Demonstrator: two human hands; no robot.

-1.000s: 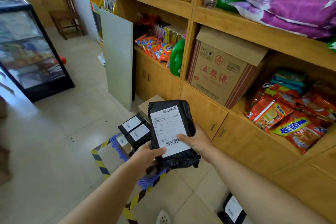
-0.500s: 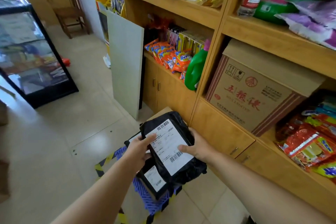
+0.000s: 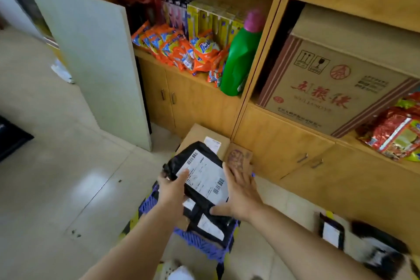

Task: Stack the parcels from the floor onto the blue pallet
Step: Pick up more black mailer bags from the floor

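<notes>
One black parcel, long axis toward shelves.

The black parcel is glossy, crinkled plastic film with a matt white paper label. The cabinet is smooth wood; the floor tiles shine.

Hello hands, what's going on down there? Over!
Both hands, left and right, setting black parcel on the pallet stack. More parcels wait on the floor, right. Nothing blocking.
</notes>
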